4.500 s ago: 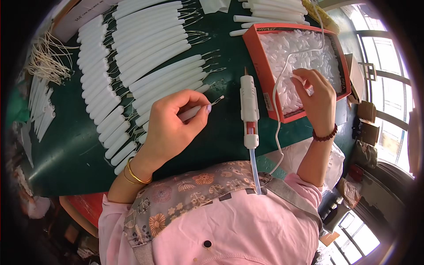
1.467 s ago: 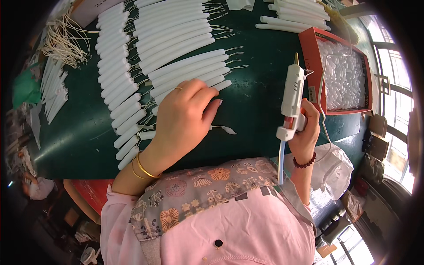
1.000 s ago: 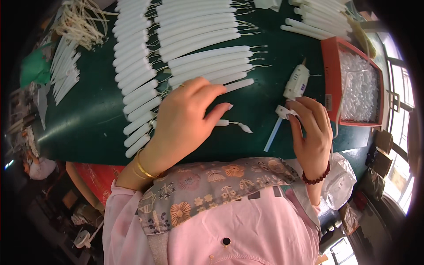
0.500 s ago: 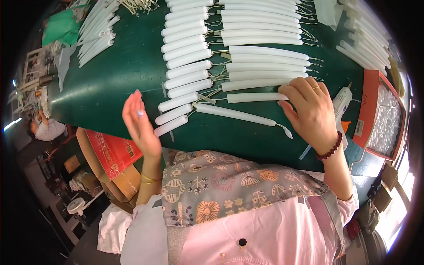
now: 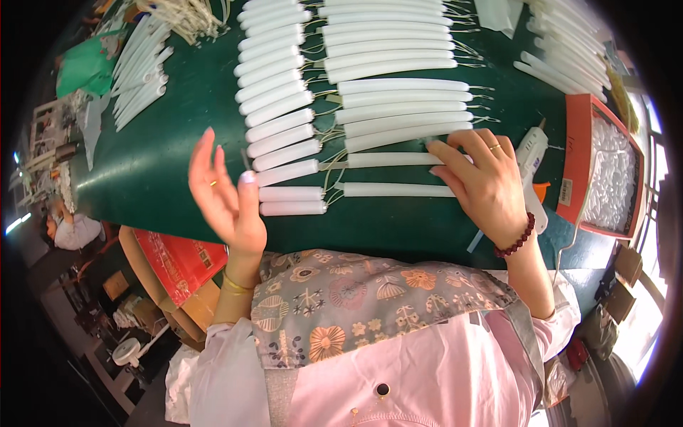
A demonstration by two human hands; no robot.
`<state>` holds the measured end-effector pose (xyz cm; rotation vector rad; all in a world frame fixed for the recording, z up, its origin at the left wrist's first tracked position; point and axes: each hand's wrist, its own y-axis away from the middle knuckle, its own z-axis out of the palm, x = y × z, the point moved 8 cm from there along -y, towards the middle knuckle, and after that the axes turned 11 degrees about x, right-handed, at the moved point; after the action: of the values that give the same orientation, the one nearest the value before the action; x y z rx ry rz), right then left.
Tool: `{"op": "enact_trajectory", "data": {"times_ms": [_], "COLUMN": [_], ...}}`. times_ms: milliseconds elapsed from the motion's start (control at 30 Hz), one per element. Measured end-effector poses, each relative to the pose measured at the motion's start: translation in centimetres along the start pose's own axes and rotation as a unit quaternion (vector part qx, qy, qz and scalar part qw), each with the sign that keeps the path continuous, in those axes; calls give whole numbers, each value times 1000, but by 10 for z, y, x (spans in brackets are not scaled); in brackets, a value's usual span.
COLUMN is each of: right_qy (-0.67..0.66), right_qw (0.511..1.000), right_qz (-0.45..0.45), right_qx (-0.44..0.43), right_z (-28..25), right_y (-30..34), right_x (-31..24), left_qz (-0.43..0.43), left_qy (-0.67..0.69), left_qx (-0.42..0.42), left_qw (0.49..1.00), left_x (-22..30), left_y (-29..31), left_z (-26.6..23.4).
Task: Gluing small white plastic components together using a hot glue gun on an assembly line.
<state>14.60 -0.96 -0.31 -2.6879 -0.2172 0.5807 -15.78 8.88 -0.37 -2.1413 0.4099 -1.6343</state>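
Green table (image 5: 178, 164): the widest item, running from nine to three o'clock ahead of us. White tubes (image 5: 398, 85): rows with wire ends across twelve o'clock. Red tray (image 5: 580, 164): at three o'clock, holding clear bits. Our right hand (image 5: 487, 185): at two o'clock, fingers spread flat, pressing on the nearest long tube (image 5: 395, 190), gripping nothing. Our left hand (image 5: 228, 196): at ten o'clock, raised, open-palmed, empty, beside the short tubes (image 5: 292, 201). Glue gun (image 5: 532, 153): lying just right of our right hand.

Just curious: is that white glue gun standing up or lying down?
Lying down: the glue gun rests flat on the green table beside the right hand.
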Motion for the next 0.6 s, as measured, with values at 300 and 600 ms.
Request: {"op": "enact_trajectory", "data": {"times_ms": [300, 600], "right_qy": [41, 102], "right_qw": [995, 992], "right_qz": [90, 36], "right_qx": [29, 70], "right_z": [-57, -33], "right_y": [25, 27], "right_x": [40, 29], "left_qz": [189, 263], "left_qy": [-65, -143], "left_qx": [-386, -418], "left_qw": [900, 858], "left_x": [90, 84], "left_y": [34, 65], "left_z": [177, 228]}}
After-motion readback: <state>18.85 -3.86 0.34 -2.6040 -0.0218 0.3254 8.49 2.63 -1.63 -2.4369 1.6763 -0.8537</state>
